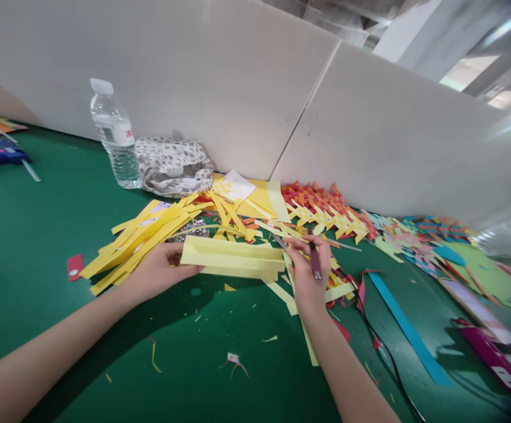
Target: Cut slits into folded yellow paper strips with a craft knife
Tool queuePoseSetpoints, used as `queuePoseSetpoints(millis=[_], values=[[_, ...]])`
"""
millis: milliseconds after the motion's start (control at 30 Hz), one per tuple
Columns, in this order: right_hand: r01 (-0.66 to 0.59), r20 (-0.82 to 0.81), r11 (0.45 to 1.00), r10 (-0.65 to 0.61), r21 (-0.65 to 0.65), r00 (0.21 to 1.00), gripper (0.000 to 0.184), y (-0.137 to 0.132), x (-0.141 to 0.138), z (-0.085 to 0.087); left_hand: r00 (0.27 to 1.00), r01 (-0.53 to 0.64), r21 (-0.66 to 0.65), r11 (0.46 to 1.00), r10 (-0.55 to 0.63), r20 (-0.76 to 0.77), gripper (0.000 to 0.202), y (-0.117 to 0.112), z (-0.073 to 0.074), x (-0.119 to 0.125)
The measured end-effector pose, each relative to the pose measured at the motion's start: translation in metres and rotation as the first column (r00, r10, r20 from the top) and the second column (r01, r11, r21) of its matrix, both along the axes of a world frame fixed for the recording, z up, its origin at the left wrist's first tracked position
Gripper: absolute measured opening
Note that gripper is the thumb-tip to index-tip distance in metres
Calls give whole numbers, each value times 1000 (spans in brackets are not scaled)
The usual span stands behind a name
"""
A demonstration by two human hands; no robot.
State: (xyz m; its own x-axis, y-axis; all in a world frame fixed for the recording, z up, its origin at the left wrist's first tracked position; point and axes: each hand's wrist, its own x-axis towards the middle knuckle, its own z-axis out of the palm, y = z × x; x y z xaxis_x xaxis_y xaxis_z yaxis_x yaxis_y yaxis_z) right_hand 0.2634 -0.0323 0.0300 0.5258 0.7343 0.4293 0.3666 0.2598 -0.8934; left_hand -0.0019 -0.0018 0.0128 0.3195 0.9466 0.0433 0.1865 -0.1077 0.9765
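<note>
My left hand (161, 273) pinches the left end of a folded pale yellow paper strip (233, 257), thumb below and fingers behind it. The paper is held above the table, creased lengthwise. At its right end is my right hand (311, 276), closed around a slim maroon pen-like tool (314, 261). A thin silver metal tip (278, 241) projects from these fingers toward the paper's right edge; whether it belongs to the same tool I cannot tell. Pale yellow cut strips (282, 296) lie beneath the right hand. Bright yellow strips (136, 241) are piled beyond the left hand.
A water bottle (117, 141) and patterned cloth pouch (174, 167) stand by the white partition (194, 76). Woven paper fish (317, 205) lie along it. At right are a blue strip (407, 329), a black cable (385, 346) and a magenta device (493, 358); a blue glue gun (0, 157) lies left.
</note>
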Motion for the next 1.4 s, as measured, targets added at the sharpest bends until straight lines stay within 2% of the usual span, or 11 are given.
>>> queuePoseSetpoints(millis=[100, 200, 367, 467, 533, 633, 767, 900, 1000, 1200, 1400], values=[[32, -19, 995, -30, 95, 999, 20, -2, -5, 2, 950, 152, 98, 984, -118, -288, 23, -4, -3, 4], [-65, -53, 993, 71, 103, 996, 26, -8, -15, -1, 885, 293, 225, 929, -173, -433, 23, -5, -7, 4], [-404, -122, 907, 417, 115, 901, 43, -21, -26, -11, 822, 359, 363, 860, -107, -560, 38, -2, -3, -4], [-500, -203, 864, 502, 69, 840, 43, -24, -26, -13, 768, 476, 324, 818, -208, -606, 33, 0, 6, -7], [-563, -255, 826, 549, 21, 796, 40, -25, -26, -12, 775, 501, 308, 809, -261, -576, 33, 0, 10, -7], [-666, -306, 745, 628, -30, 716, 24, -24, -28, -11, 798, 452, 251, 856, -263, -542, 42, 1, 10, -7], [-767, -393, 637, 686, -82, 612, 14, -25, -33, -10, 803, 371, 143, 918, -240, -545, 46, 2, 0, -6], [-712, -391, 674, 612, -197, 687, 21, -24, -38, -13, 785, 291, 99, 952, -179, -593, 43, 2, -7, -3], [-660, -391, 702, 547, -267, 740, 24, -22, -39, -14, 748, 275, 70, 959, -167, -642, 40, 1, -5, -2], [-653, -412, 700, 525, -289, 745, 24, -20, -34, -16, 755, 141, 0, 990, -108, -647, 37, 3, 6, -9], [-651, -394, 714, 537, -259, 746, 23, -19, -31, -18, 775, 88, 25, 996, -53, -629, 39, 8, 3, -12]])
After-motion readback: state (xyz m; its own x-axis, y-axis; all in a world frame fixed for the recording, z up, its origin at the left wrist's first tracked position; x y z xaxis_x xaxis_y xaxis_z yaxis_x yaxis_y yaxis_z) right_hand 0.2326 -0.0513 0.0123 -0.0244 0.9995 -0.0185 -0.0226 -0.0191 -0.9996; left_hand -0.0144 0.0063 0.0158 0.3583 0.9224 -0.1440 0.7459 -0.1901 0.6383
